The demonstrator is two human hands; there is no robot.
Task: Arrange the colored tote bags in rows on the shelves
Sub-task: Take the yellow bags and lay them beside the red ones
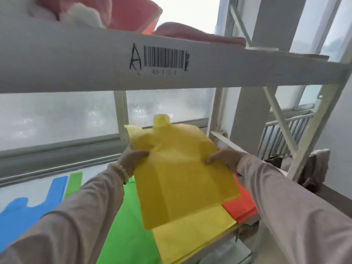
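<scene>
- your left grip (133, 159) holds the near-left edge of the yellow tote bag (181, 178), thumb on top and fingers curled under it.
- your right grip (224, 159) holds the same bag on its right edge, thumb pressed on the upper face and the other fingers hidden below.
- the yellow tote bag lies flat and spread between your two grips, tilted a little, with its handle loop (162, 121) pointing away from you toward the frosted window (57, 119).
- it sits over the lower shelf (95, 170) and covers the far part of a second yellow bag (194, 231) lying flat there; you cannot tell whether the two touch.
- a green bag (125, 225) lies flat just left of that second yellow bag, partly under your left sleeve.
- an orange bag (242, 208) shows at the right, tucked under the yellow ones near the shelf's right edge.
- a blue bag (24, 212) lies further left, its handles pointing toward the window, with a green handle strip (73, 184) just beside it.
- a beaded bracelet (122, 172) is on your left wrist.
- the upper shelf beam (247, 73) crosses above, bearing a barcode label (164, 59) and a hand-drawn letter a (135, 58).
- blurred pink and red items (131, 12) rest on that upper shelf.
</scene>
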